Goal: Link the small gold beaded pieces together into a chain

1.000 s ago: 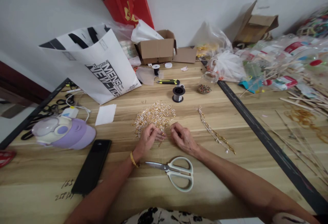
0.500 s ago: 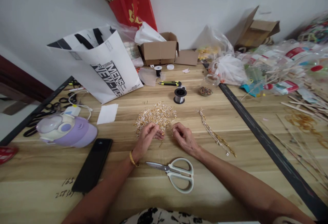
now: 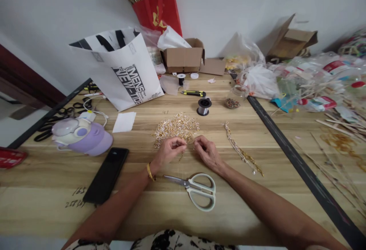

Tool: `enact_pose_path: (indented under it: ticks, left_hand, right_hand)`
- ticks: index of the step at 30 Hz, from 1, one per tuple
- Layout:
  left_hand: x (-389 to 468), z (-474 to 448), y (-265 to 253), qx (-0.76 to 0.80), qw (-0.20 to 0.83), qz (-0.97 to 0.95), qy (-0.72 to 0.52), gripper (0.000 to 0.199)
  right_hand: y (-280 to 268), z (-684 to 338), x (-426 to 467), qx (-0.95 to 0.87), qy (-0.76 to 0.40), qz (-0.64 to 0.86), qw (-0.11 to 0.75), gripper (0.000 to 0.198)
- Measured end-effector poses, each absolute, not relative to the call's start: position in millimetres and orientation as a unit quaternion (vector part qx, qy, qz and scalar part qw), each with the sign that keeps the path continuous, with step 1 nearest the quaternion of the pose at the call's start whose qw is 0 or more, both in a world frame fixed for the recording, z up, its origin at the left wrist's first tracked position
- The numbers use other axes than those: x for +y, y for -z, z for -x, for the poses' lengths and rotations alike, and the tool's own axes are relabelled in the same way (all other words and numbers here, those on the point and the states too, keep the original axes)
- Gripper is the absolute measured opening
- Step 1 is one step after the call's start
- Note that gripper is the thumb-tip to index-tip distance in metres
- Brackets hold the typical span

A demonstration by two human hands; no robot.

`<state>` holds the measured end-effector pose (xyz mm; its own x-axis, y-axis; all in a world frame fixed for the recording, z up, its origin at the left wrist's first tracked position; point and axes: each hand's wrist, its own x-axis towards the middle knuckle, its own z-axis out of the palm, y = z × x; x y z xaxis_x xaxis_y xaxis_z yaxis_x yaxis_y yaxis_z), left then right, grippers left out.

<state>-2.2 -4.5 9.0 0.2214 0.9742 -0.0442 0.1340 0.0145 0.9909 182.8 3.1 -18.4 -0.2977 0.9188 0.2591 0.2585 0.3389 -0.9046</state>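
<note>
My left hand (image 3: 171, 151) is closed in a pinch at the near edge of a pile of gold and clear beaded chain (image 3: 175, 126). A short gold chain end hangs under its fingertips. Close beside it, my right hand (image 3: 208, 153) is also pinched shut; whatever its fingertips hold is too small to make out. White-handled scissors (image 3: 200, 189) lie just below both hands, blades pointing left. To the right rest finished-looking strands of silver and gold chain (image 3: 241, 151), laid out at a slant.
A wire spool (image 3: 203, 106), a yellow-black utility knife (image 3: 193, 93) and a jar of beads (image 3: 235, 99) stand behind the pile. Left are a phone (image 3: 106, 175), a purple cup (image 3: 88, 137) and a white bag (image 3: 126, 71). Plastic bottles (image 3: 328, 74) and sticks crowd the right.
The view has shifted slightly, moving the background right. My left fingertips have come closer to the right hand's, and both hands stay pinched.
</note>
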Motion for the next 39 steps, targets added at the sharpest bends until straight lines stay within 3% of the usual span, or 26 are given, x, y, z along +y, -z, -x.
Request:
enact_pose_path:
  ticks: [10, 15, 18, 26, 35, 39]
  left_hand:
    - [-8.6, -0.7, -5.7, 0.511, 0.359, -0.672, -0.397, 0.007]
    - [-12.2, -0.9, -9.5, 0.498, 0.249, -0.735, -0.386, 0.009]
    - [-14.0, -0.7, -11.3, 0.492, 0.232, -0.754, -0.370, 0.011]
    - [-12.3, -2.0, -6.7, 0.490, 0.335, -0.708, -0.383, 0.008]
    - [-3.0, 7.7, 5.0, 0.454, 0.515, -0.622, -0.377, 0.015]
    - [0.5, 11.7, 4.4, 0.449, 0.537, -0.598, -0.391, 0.016]
  right_hand:
    - [15.3, -183.4, -1.5, -0.647, -0.435, 0.433, 0.452, 0.028]
    - [6.2, -183.1, -6.9, -0.696, -0.312, 0.409, 0.501, 0.022]
    - [5.0, -181.8, -10.1, -0.764, -0.262, 0.354, 0.471, 0.019]
    - [18.6, -180.9, -3.2, -0.831, -0.265, 0.329, 0.362, 0.015]
    - [22.4, -182.4, 1.6, -0.811, -0.277, 0.356, 0.372, 0.014]
    - [22.2, -181.9, 1.7, -0.806, -0.282, 0.362, 0.373, 0.014]
